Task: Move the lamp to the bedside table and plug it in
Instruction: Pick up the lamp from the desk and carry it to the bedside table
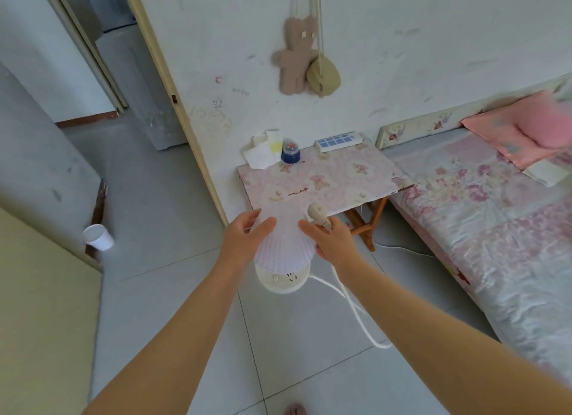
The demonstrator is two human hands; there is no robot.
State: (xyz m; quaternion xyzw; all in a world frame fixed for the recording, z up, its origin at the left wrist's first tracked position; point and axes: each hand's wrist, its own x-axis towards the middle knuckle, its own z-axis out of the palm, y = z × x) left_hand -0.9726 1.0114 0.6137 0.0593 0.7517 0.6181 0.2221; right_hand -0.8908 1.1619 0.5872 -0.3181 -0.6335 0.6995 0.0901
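I hold a small lamp [283, 247] in the air in front of me, with a white ribbed shade and a round cream base. My left hand [244, 238] grips the shade's left side. My right hand [328, 240] presses the shade's right side and also holds the cream plug [318, 216], which points up. The white cord [349, 303] loops down under my right forearm. The bedside table [340, 173] with its pink bear-pattern top stands just beyond the lamp against the wall. A white power strip [339, 141] with blue sockets lies at the table's back edge.
A blue jar [290, 151] and crumpled paper [263, 151] sit on the table's back left corner. A bed [495, 229] with floral cover runs along the right. A white cup [98, 237] lies on the floor at left by a doorway. Plush toys [301, 55] hang on the wall.
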